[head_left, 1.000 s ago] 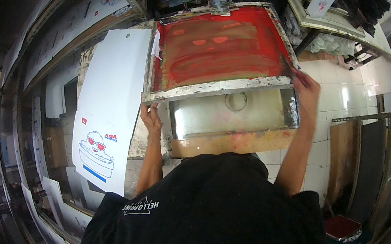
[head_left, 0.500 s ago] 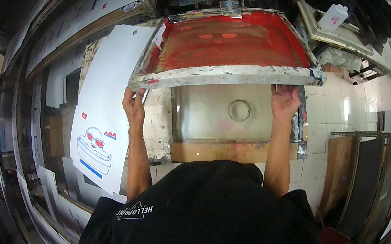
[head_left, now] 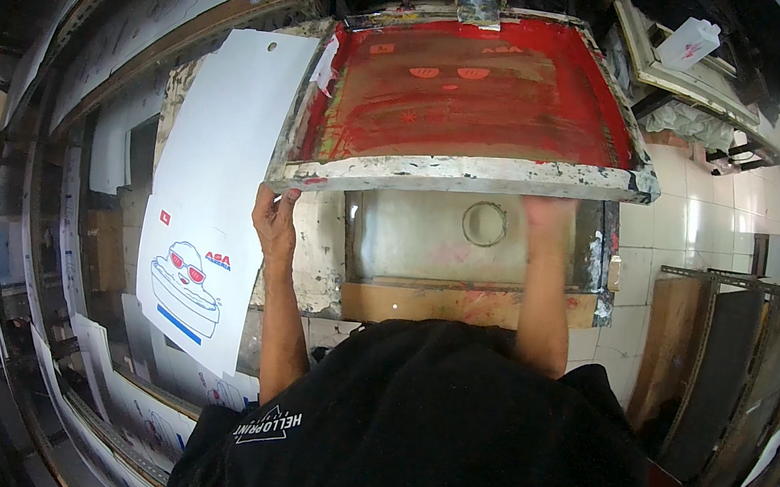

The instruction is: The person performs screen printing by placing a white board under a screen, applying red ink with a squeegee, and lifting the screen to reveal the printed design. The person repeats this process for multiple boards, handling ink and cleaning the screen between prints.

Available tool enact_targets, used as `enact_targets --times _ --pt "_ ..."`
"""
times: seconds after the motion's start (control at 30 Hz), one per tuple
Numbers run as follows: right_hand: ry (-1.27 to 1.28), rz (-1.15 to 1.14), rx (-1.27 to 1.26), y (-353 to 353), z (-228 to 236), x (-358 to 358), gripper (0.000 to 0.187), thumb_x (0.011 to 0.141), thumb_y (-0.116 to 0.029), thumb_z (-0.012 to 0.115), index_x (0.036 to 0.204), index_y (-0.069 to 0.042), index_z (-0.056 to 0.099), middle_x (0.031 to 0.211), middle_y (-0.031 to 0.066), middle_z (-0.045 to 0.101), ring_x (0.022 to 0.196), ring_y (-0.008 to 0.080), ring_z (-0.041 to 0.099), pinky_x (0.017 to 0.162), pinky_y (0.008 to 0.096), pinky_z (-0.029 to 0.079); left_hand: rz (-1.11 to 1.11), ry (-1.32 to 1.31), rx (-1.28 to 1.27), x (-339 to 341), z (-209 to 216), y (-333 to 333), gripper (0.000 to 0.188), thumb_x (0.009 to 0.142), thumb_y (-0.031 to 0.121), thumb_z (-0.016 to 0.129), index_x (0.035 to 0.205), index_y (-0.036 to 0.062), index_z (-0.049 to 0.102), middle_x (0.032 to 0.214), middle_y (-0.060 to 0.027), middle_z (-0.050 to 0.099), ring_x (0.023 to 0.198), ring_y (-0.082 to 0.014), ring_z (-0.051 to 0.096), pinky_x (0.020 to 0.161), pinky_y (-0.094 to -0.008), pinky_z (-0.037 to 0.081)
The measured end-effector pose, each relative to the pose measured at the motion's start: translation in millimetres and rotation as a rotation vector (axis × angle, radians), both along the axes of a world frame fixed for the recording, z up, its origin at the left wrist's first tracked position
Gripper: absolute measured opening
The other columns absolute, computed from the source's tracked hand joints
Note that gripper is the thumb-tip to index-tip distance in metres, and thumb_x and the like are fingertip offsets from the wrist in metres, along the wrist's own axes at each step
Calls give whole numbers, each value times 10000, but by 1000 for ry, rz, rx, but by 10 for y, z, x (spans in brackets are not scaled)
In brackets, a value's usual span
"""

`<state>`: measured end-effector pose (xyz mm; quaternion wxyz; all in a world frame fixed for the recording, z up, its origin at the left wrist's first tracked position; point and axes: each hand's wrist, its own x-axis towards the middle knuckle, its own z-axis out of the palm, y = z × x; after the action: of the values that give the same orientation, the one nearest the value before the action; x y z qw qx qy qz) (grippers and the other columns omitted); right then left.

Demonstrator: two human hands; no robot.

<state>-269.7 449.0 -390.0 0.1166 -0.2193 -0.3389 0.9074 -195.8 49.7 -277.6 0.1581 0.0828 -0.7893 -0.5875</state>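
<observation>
A screen printing frame, with red ink over its mesh and a paint-spotted pale border, is tilted up in front of me. My left hand has its fingers closed at the frame's near left corner. Under the near bar is my right hand, smeared by motion, so its fingers do not show clearly. Below the frame lies a glassy print bed with a ring-shaped mark on it. Left of my left hand hangs a long white sheet printed with a blue-outlined figure in red glasses.
Metal drying racks with printed sheets line the left side. At the far right, a white plastic bottle stands on a pale frame beside dark cloth. Upright boards lean in a rack at right, beyond the tiled floor.
The right hand has shifted left along the near bar and blurred. The frame's near edge sits slightly lower in the picture. My left hand keeps to the same corner.
</observation>
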Motion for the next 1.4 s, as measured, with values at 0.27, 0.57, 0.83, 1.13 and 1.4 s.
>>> enact_targets --times 0.27,0.57,0.83,1.13,1.4 --pt "300 261 -671 -198 250 -8 553 888 -531 376 1249 -134 507 1287 104 508 1175 307 472 1017 524 363 9 16 57 44 -87 -18 288 895 90 598 1155 -33 574 1125 -84 608 1028 -149 529 916 -275 388" --pt "328 676 -752 -1917 194 -93 482 950 -421 364 1303 -103 450 1351 89 453 1219 282 433 1050 454 341 76 33 4 2 45 71 187 842 68 624 1007 -18 601 912 -52 532 861 -143 512 761 -252 416" --pt "-197 247 -557 -1337 855 -89 471 962 -420 353 1296 -102 447 1351 95 446 1224 293 427 1042 456 358 57 -63 -71 73 -80 -27 238 886 106 620 1097 -3 606 1057 -54 605 942 -129 533 834 -253 407" --pt "200 -60 -413 394 520 43 460 921 -440 374 1234 -139 528 1231 102 564 1107 297 537 970 530 403 21 -9 -26 82 -99 -26 293 900 140 604 1146 -18 587 1101 -74 615 984 -140 533 873 -264 405" --pt "-40 30 -168 746 550 561 280 838 -99 586 1111 -40 592 958 77 656 887 246 613 865 401 508 27 104 47 -13 -4 -6 243 895 118 601 1087 -31 613 1066 -89 631 985 -155 548 906 -283 402"
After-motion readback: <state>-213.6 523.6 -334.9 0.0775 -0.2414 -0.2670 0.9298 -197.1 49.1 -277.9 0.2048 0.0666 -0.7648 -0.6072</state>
